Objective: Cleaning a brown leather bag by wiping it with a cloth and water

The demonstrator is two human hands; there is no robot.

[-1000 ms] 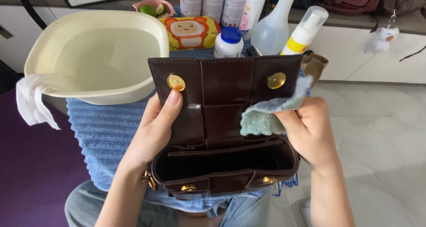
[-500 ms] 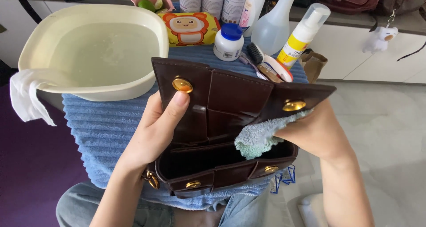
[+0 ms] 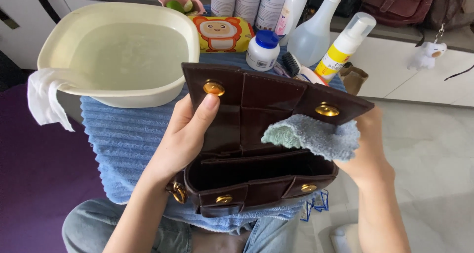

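Head view: left hand [image 3: 185, 134] grips the dark brown leather bag [image 3: 256, 149], thumb up by a brass snap, holding its flap open over the lap. Right hand [image 3: 368, 151] closes on a pale blue cloth [image 3: 313, 137] pressed to the flap's lining. Best judged: short, light strokes, flap held taut, cloth barely damp.
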